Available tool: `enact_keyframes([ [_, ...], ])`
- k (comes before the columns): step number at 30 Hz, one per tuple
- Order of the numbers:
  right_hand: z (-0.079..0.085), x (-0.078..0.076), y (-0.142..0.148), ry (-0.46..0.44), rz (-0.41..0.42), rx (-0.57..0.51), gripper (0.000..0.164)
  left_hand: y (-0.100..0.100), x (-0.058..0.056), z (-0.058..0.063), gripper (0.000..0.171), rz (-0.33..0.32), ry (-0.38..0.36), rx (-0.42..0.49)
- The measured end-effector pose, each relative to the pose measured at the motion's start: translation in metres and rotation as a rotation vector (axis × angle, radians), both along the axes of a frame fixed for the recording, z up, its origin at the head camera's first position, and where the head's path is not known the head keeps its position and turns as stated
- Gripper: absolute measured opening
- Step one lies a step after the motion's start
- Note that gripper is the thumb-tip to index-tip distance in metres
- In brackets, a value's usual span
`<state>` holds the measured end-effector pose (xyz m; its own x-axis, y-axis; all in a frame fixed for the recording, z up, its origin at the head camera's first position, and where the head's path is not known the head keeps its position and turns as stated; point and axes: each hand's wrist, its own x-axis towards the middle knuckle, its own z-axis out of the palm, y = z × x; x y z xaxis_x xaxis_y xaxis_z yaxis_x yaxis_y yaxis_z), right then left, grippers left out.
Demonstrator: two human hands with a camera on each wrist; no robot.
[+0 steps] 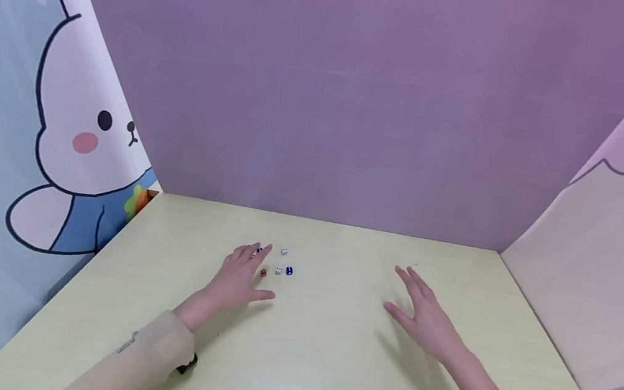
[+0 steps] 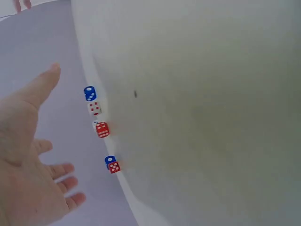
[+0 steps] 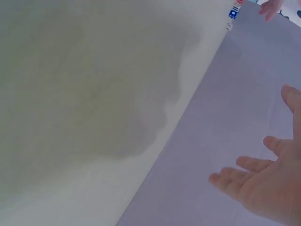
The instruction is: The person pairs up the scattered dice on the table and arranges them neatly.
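Note:
Several small dice lie in a loose group on the table, left of centre. They include a red die (image 1: 263, 272), a blue die (image 1: 289, 271), a white die (image 1: 278, 271) and a farther white die (image 1: 285, 251). My left hand (image 1: 234, 280) hovers over the group's left side, fingers spread and thumb out, holding nothing. Its fingers partly hide another blue die (image 1: 259, 250). In the left wrist view, a second red die (image 2: 114, 167) stands before a blue one. Well to the right, my right hand (image 1: 430, 320) is held above the table, fingers extended, gripping nothing.
The pale wooden table (image 1: 320, 357) meets a purple backdrop (image 1: 352, 112) at its far edge. A cartoon-printed cloth (image 1: 88, 76) hangs at the left and a pale printed cloth (image 1: 595, 263) at the right. Dark bands show at both cuffs.

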<state>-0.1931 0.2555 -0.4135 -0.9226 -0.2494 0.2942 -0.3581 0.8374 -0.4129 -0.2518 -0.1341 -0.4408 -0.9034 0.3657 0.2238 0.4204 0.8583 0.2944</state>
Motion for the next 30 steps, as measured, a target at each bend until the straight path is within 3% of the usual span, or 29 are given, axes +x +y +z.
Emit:
enact_keyframes([
  [6,-0.002,-0.019,-0.004,-0.031,0.085,-0.054,0.072,0.015,-0.026,-0.005,0.095,-0.042,-0.039,0.001],
  [12,-0.008,-0.036,-0.007,-0.048,0.141,-0.091,0.067,0.029,-0.043,-0.007,0.076,-0.011,-0.06,-0.003],
  [20,-0.015,-0.05,-0.008,-0.11,0.254,-0.164,0.056,0.04,-0.053,-0.006,0.048,0.008,-0.09,0.048],
  [30,-0.025,-0.057,-0.006,-0.259,0.34,-0.223,0.046,0.042,-0.061,-0.012,0.026,0.049,-0.134,0.031],
])
